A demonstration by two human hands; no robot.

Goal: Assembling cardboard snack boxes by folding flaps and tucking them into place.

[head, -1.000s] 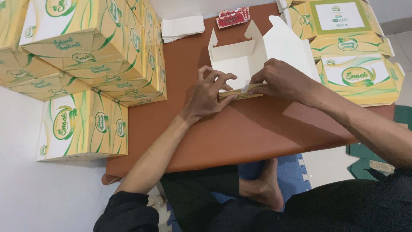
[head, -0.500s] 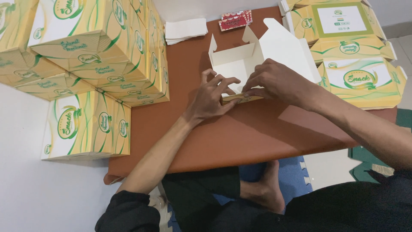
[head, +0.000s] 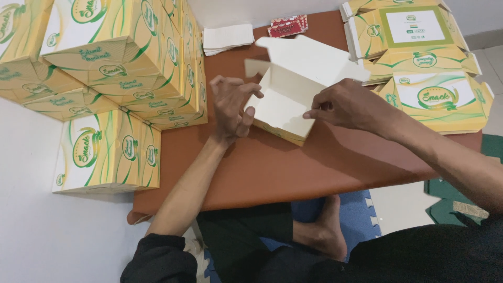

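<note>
Half-folded cardboard snack box, white inside with yellow-green outside (head: 285, 105), sits open on the low brown bench (head: 293, 167), lid flap tilted back. Left hand (head: 230, 107) touches the box's left wall, fingers curled. Right hand (head: 348, 107) pinches the front right wall edge. Stack of finished yellow-green boxes (head: 120, 68) at left; flat unfolded yellow-green box blanks (head: 419, 57) at right. Pile of white paper napkins (head: 228, 37) and small red packet (head: 288, 25) at the far edge.
</note>
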